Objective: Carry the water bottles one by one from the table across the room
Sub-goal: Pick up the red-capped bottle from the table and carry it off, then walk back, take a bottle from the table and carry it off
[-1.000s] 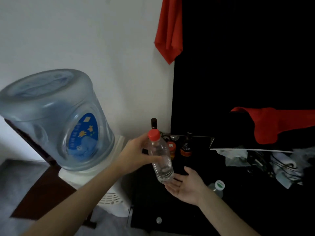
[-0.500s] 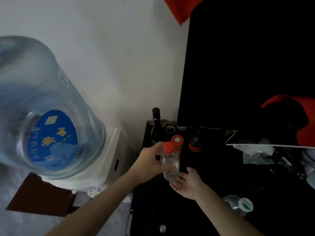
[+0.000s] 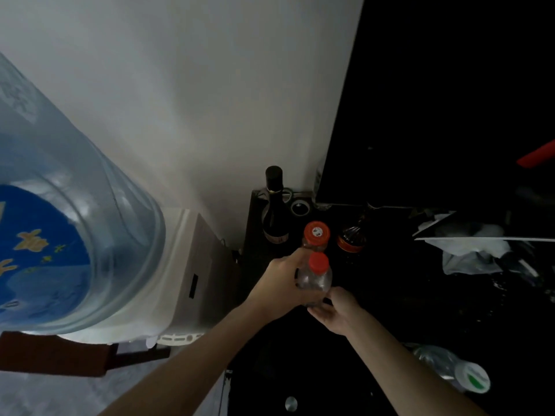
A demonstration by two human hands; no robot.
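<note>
Closest to me, both bare forearms reach forward over the dark counter. The right hand sits low under the base of the water bottle, palm up, fingers relaxed and touching its bottom. The left hand wraps the bottle's side, fingers curled round it and thumb across. The bottle is clear, upright, with a red cap, held just above the counter's left part. Just behind it stands a jar with an orange lid, then a dark wine bottle at the wall. Off left, a big blue water jug sits on its white dispenser.
</note>
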